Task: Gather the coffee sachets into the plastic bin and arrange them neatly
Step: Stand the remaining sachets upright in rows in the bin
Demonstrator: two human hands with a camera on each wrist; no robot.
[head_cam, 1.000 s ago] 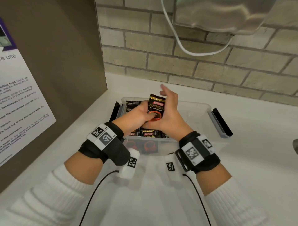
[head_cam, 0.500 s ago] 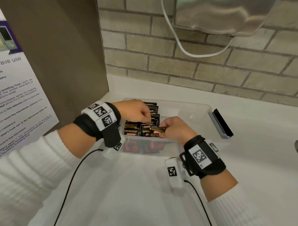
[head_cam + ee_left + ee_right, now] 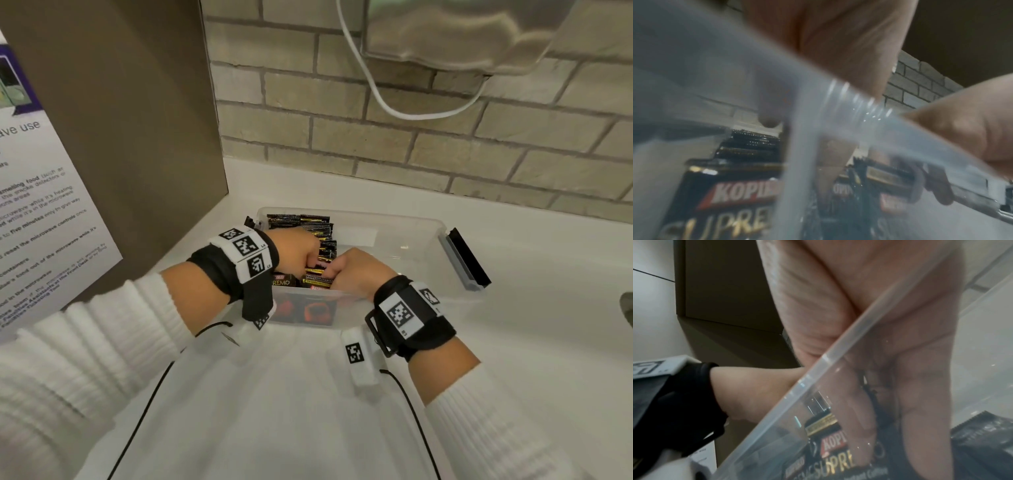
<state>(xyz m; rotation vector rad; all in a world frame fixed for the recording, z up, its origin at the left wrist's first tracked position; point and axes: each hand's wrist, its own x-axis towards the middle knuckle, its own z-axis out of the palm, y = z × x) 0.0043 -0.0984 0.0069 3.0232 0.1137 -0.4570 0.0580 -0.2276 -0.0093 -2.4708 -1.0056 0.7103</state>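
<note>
A white counter (image 3: 513, 342) runs up to a brick wall (image 3: 376, 137), and on it, near the back corner, stands the clear plastic bin (image 3: 404, 240), its right half bare and its left half packed with black and gold coffee sachets (image 3: 310, 224) standing on edge in a row. Both hands reach over the near wall into that packed half. The left hand (image 3: 298, 251) has its fingers curled down among the sachets; from the head view I cannot tell whether they pinch one or only press against the row, and the left wrist view is too smeared by the bin wall to settle it. The right hand (image 3: 356, 270) is just beside it, almost touching, its fingers (image 3: 859, 426) folded round one sachet (image 3: 830, 447) at the near end of the row, as the right wrist view shows through the plastic. The step in hand looks like seating this sachet into line. To do it well, I judge the left hand should brace the standing row so nothing topples, while the right slides its sachet in upright, label facing the same way as its neighbours, top edge level, then lets go gently so the row stays tight.
</note>
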